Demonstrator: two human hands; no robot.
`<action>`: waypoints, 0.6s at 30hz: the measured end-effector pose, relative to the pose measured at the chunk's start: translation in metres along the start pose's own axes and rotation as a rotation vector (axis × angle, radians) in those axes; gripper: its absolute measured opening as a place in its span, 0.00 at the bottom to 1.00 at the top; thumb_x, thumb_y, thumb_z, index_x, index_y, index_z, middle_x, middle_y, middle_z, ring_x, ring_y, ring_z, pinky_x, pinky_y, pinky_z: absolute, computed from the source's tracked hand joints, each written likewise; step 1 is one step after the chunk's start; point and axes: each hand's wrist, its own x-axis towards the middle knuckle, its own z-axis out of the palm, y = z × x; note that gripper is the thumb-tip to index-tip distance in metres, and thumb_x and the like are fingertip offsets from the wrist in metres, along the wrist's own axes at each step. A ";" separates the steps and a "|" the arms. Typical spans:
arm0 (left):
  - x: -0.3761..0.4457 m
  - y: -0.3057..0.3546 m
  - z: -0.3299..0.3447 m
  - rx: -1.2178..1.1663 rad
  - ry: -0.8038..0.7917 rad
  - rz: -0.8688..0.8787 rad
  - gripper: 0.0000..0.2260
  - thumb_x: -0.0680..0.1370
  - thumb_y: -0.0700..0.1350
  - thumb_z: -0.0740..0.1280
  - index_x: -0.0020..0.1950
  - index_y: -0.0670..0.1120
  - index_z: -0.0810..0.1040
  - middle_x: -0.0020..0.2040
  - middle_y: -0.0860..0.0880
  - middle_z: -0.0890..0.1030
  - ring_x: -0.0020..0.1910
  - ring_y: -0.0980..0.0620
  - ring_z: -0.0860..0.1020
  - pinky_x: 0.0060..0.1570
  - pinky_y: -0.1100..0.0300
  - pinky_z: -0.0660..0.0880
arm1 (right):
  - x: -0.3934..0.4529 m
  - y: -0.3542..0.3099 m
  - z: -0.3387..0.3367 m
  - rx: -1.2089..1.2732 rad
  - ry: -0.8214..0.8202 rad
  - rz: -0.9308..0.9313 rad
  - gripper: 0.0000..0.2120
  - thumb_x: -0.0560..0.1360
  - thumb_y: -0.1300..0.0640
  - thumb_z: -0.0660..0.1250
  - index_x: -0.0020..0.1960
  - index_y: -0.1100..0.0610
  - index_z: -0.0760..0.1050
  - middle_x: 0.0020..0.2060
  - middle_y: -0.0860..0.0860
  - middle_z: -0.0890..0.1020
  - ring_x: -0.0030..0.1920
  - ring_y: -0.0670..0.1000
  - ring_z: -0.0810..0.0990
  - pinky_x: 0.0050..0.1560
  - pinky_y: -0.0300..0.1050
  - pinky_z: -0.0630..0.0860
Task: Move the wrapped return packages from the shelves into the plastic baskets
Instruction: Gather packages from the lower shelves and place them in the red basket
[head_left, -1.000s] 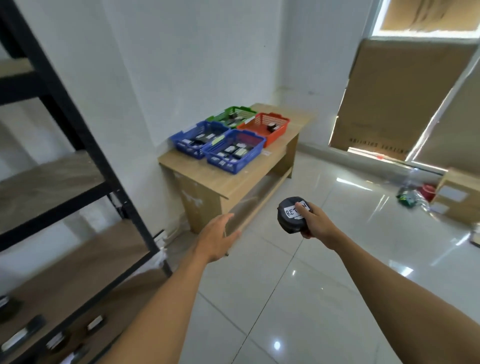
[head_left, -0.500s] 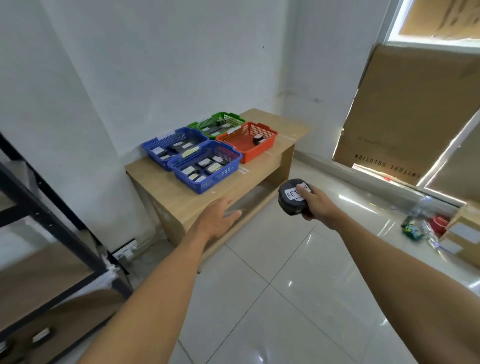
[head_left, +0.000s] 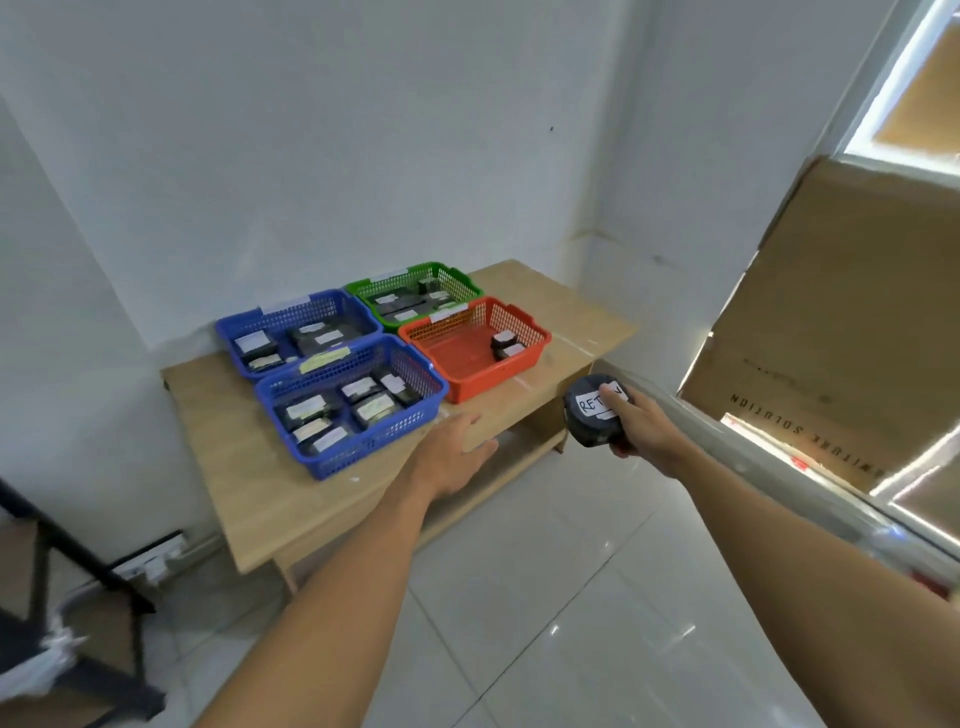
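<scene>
My right hand (head_left: 641, 427) grips a round black wrapped package (head_left: 587, 422) with a white "RETURN" label, held in the air just right of the wooden table (head_left: 244, 483). My left hand (head_left: 451, 453) reaches forward with relaxed fingers and holds nothing, over the table's front edge beside the near blue basket (head_left: 332, 465). Four baskets stand on the table: a far blue basket (head_left: 231, 335), a green basket (head_left: 363, 291) and an orange basket (head_left: 467, 384). The blue and green ones hold several wrapped packages. The orange one holds two small packages (head_left: 505, 345).
A black metal shelf frame (head_left: 78, 623) sits at the bottom left. A large cardboard sheet (head_left: 831, 322) leans against the window at right. A power strip (head_left: 150, 564) lies by the wall under the table's left end. The floor is glossy white tile.
The view has swung away from the shelf and closer to the table. Both hands have come nearer the baskets, the right one still carrying the package.
</scene>
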 end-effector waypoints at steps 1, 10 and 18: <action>0.017 0.002 0.002 -0.009 0.004 -0.017 0.28 0.81 0.57 0.65 0.78 0.48 0.66 0.77 0.49 0.69 0.75 0.50 0.68 0.73 0.52 0.65 | 0.021 -0.004 -0.008 0.003 0.002 0.001 0.16 0.84 0.44 0.61 0.60 0.57 0.75 0.34 0.50 0.80 0.29 0.48 0.72 0.29 0.42 0.66; 0.142 -0.020 0.018 -0.001 0.007 -0.130 0.27 0.82 0.54 0.65 0.78 0.44 0.66 0.76 0.46 0.69 0.74 0.48 0.68 0.73 0.51 0.65 | 0.191 -0.010 -0.032 0.005 -0.030 0.024 0.19 0.83 0.42 0.62 0.65 0.55 0.74 0.43 0.55 0.82 0.30 0.47 0.78 0.29 0.42 0.72; 0.262 -0.062 0.027 -0.027 0.161 -0.341 0.28 0.83 0.56 0.63 0.79 0.44 0.65 0.78 0.47 0.67 0.77 0.47 0.65 0.75 0.49 0.64 | 0.356 0.010 -0.025 -0.005 -0.165 0.033 0.19 0.84 0.45 0.61 0.64 0.59 0.73 0.39 0.57 0.80 0.28 0.51 0.75 0.26 0.42 0.69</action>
